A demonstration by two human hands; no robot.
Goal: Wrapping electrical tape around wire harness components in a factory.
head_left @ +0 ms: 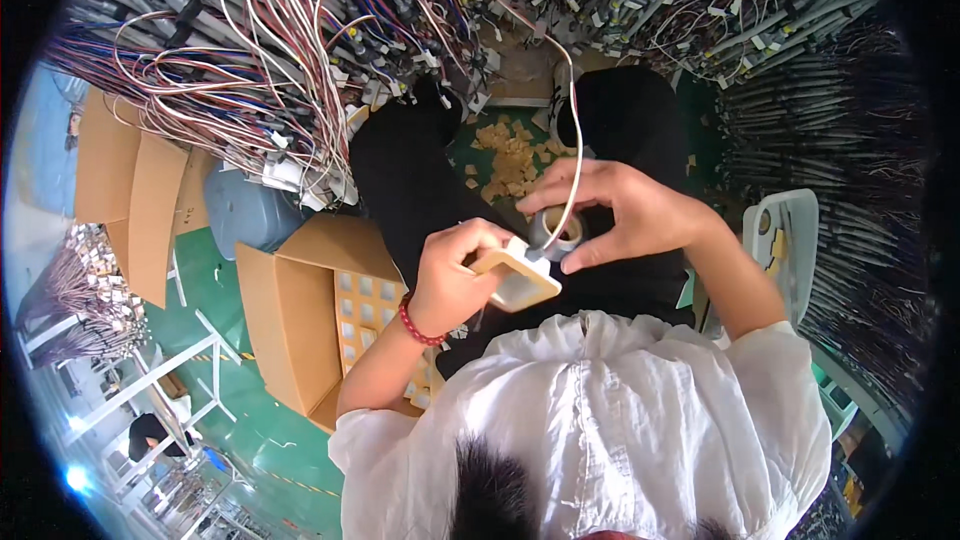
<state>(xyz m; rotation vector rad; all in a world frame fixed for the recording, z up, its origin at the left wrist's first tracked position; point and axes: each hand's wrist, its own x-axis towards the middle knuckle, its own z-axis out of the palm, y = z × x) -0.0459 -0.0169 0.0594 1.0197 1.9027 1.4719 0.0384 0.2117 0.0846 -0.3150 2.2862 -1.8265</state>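
My left hand (452, 272), with a red bracelet at its wrist, is closed on a small square frame-like piece (541, 289), white with a tan rim. A roll of grey tape (553, 229) sits in my right hand (645, 208), between the thumb and curled fingers. The roll is right beside the piece's upper corner; whether the tape is stuck to it I cannot tell. From the bundle above, a thin pale cable (574, 110) arcs down to where both hands meet. Its end is hidden near the roll.
Dense cable bundles (290, 50) crowd the far side, and more hang at right (800, 130). At my left stands an open carton (290, 330) with gridded pieces inside, near a blue-grey bin (245, 215). Tan scraps (508, 158) litter the green floor between my legs. A clear plastic container (800, 230) is at right.
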